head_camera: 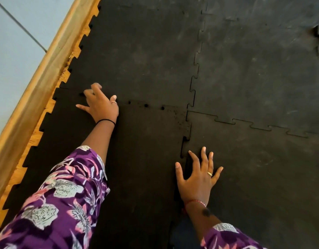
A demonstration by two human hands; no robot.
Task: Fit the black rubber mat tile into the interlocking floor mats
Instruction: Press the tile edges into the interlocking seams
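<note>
At the far left a wooden sill (38, 72) borders the floor. The tile (137, 159) lies near-left among the mats (254, 69), being pressed home. The left hand (101, 105), fingers spread, pushes on its far seam, where gaps show. The right hand (198, 177), fingers splayed flat, grasping nothing, presses the right seam. Next, I judge: push down the unseated tabs.

I find no legible text, label, brand, number or sign on the floor mats (245, 69), the wooden border (38, 83) or the patterned sleeve (65, 194), though the dark rubber may hide faint moulded marks.
</note>
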